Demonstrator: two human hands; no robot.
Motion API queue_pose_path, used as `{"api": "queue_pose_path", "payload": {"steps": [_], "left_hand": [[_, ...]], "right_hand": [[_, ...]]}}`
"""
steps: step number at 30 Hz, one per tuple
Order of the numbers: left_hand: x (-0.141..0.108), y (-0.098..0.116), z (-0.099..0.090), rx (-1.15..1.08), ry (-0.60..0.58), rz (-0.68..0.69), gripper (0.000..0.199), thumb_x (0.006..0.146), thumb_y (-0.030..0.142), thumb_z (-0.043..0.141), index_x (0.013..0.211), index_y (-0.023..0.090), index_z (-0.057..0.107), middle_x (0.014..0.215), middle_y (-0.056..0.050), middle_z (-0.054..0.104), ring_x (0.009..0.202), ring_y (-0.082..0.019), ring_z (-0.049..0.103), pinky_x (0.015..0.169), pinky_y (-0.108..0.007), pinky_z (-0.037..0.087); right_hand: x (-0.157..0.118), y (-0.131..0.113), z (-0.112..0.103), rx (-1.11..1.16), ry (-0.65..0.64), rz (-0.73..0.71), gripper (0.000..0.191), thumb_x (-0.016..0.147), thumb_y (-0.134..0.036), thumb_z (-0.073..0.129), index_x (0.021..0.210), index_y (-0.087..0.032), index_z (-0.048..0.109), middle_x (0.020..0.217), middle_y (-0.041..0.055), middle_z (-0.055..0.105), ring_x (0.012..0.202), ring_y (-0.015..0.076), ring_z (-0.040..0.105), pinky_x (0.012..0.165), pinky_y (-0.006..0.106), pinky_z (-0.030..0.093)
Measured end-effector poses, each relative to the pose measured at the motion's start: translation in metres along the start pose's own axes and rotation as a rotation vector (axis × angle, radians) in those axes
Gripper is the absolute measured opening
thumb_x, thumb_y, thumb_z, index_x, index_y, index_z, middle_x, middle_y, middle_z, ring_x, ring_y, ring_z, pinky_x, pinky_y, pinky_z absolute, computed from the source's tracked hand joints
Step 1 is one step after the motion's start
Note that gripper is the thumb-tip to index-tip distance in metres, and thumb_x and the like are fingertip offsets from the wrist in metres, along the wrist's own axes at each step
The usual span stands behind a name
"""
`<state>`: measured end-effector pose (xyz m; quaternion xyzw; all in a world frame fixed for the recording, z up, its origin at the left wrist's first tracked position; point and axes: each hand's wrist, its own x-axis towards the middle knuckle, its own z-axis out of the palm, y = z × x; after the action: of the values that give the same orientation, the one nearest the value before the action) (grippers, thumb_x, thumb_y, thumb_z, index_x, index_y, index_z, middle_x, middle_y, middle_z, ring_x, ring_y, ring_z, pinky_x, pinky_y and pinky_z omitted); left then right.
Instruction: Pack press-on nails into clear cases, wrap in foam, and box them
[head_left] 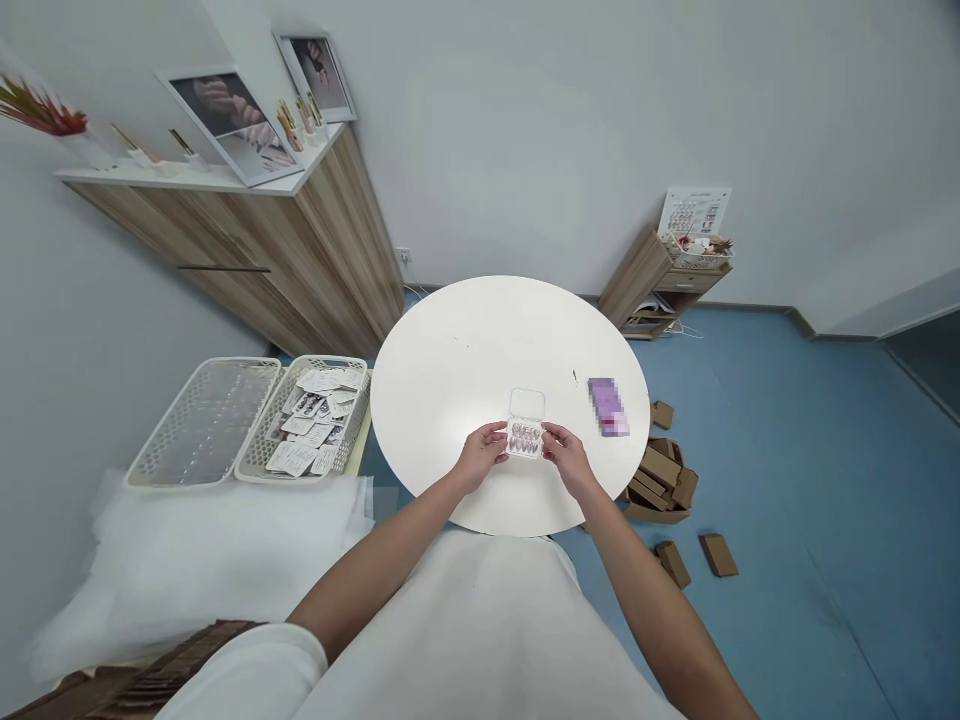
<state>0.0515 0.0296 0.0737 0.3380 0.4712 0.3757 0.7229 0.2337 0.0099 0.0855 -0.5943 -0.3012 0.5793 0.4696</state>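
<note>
Over a round white table (450, 350), a small clear plastic case (527, 405) is held with its lid raised away from me. Rows of purplish press-on nails (524, 440) lie inside it. My left hand (480, 455) grips the case's left edge between thumb and fingers. On the opposite edge, my right hand (566, 455) pinches it the same way. To the right on the tabletop lies a purple, pixelated flat item (607, 406), and a tiny dark object (575, 377) sits near it.
Left of the table stand a white basket full of cards and packets (311, 420) and a basket with clear plastic cases (206, 420). White foam sheets (225, 540) lie nearer me. Brown boxes (664, 475) are on the floor at right. A wooden cabinet (300, 250) stands behind left.
</note>
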Motion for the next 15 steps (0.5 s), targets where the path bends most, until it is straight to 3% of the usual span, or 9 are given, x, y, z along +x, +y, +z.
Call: {"api": "queue_pose_path", "payload": {"steps": [7,11,15], "left_hand": [[-0.011,0.006,0.005,-0.057,-0.083,-0.029,0.039,0.066,0.022,0.070,0.103,0.019,0.058,0.089,-0.006,0.059,0.077,-0.012,0.058,0.073,-0.030,0.049],[-0.016,0.007,0.003,-0.093,-0.095,-0.065,0.048,0.065,0.023,0.071,0.110,0.020,0.052,0.089,-0.006,0.060,0.079,-0.013,0.059,0.075,-0.032,0.048],[-0.019,0.012,0.001,-0.111,-0.098,-0.097,0.046,0.066,0.025,0.072,0.108,0.019,0.053,0.089,-0.007,0.061,0.079,-0.013,0.059,0.076,-0.032,0.048]], "right_hand": [[-0.005,-0.008,0.006,0.164,-0.060,0.092,0.040,0.067,-0.046,0.062,0.099,-0.023,0.059,0.095,0.0049,0.064,0.077,0.0164,0.060,0.064,0.029,0.046],[-0.008,-0.013,0.008,0.151,-0.049,0.063,0.045,0.064,-0.041,0.066,0.105,-0.024,0.055,0.092,0.0040,0.066,0.075,0.0159,0.061,0.063,0.028,0.046],[-0.013,-0.019,0.008,0.128,-0.090,0.014,0.045,0.064,-0.041,0.065,0.105,-0.026,0.054,0.094,0.0034,0.065,0.075,0.0150,0.060,0.066,0.029,0.046]]}}
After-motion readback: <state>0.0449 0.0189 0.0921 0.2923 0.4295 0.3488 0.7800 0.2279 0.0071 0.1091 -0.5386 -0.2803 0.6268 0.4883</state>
